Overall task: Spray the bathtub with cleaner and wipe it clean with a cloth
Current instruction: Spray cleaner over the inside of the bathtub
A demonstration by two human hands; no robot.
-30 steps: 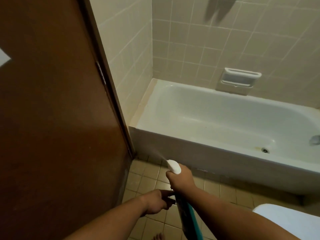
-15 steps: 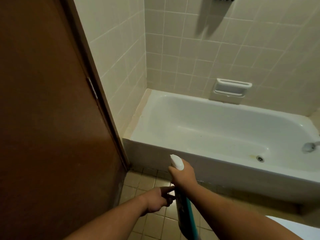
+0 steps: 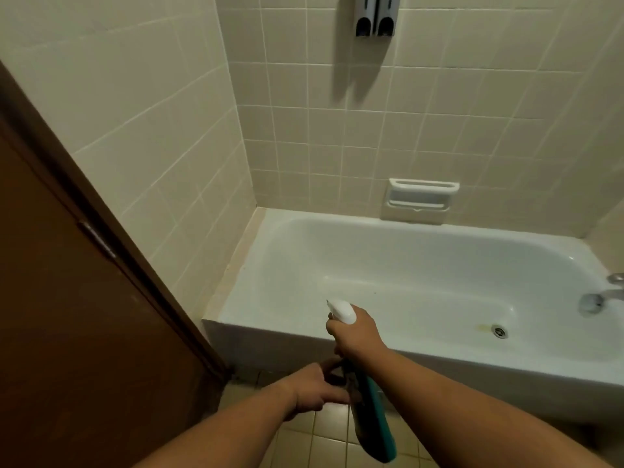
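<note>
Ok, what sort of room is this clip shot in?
A bathroom: a glossy white bathtub set against beige tiled walls, with a white ceramic soap dish mounted above its rim.

Lifted higher in the right hand [image 3: 358, 336]: spray bottle [image 3: 369, 410], white nozzle now up over the bathtub [image 3: 270, 319] rim instead of low before its front panel. Fine mist off the nozzle a second ago, gone now. Newly in view high on the wall: dark dispenser [image 3: 374, 15].
</note>
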